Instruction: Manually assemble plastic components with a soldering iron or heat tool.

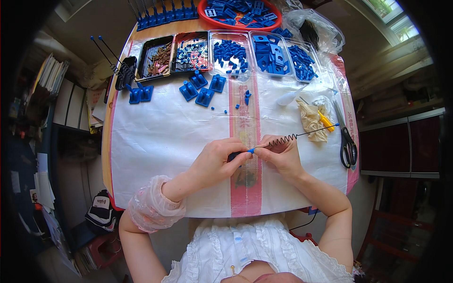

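Observation:
Near the middle of the table my two hands meet around a small blue plastic part (251, 151). My left hand (218, 158) pinches it between thumb and fingers, and more of it is hidden behind the fingers. My right hand (284, 159) is closed on the near end of a black coil spring (283, 140). From the coil a straight wire runs out to the right, ending in a blue tip (337, 124). The spring's inner end is at the blue part, but whether it is seated inside cannot be made out.
Several blue square bases (205, 97) lie ahead on the white sheet (160, 146). Behind them, trays hold brass-coloured pins (159, 57), small nuts (190, 53) and blue pieces (230, 53). A red basin (201, 15) stands farther back. Scissors (348, 144) and a yellow-handled tool (325, 121) lie right.

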Demonstrator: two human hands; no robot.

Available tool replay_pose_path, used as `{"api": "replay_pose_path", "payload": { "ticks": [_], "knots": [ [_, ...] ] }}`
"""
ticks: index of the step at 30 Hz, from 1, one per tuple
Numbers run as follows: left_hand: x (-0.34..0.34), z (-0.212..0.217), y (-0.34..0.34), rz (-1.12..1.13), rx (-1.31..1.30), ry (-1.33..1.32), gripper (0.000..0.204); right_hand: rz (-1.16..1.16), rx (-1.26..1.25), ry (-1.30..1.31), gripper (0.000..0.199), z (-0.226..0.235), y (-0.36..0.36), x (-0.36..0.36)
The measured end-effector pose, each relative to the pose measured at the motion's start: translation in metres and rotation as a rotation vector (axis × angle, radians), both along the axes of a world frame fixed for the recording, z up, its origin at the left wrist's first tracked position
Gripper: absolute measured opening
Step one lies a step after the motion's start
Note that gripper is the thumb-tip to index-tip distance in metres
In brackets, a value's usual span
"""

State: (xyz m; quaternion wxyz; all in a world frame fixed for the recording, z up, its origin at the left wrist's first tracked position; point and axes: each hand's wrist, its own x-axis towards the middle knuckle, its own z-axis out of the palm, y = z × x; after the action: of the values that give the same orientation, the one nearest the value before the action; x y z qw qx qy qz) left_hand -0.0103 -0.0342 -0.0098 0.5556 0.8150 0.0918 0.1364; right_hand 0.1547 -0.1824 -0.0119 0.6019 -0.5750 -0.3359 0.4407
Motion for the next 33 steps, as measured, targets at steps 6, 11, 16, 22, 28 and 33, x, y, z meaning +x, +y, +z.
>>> {"api": "replay_pose_path", "payload": {
  "ticks": [6,11,16,22,28,33],
  "knots": [
    [0.000,0.002,0.000,0.016,-0.025,0.015,0.014,0.004,-0.002,-0.017,0.003,-0.004,-0.001,0.001],
    [0.002,0.002,-0.002,0.044,-0.010,-0.023,0.013,-0.004,-0.006,0.003,0.005,-0.004,-0.002,0.001],
    [0.002,0.005,-0.003,0.071,0.009,0.016,0.014,-0.013,0.007,0.016,0.007,-0.009,-0.003,0.001],
    [0.002,0.001,-0.003,0.067,0.009,-0.044,0.011,0.004,0.028,0.025,0.007,-0.008,-0.001,0.001],
    [0.002,0.001,-0.002,0.065,0.010,-0.019,0.013,0.002,0.020,-0.002,0.008,-0.009,-0.001,0.001],
    [0.002,0.001,-0.002,0.066,-0.006,-0.028,0.013,-0.006,0.004,-0.002,0.008,-0.007,-0.001,0.001]
  ]
}}
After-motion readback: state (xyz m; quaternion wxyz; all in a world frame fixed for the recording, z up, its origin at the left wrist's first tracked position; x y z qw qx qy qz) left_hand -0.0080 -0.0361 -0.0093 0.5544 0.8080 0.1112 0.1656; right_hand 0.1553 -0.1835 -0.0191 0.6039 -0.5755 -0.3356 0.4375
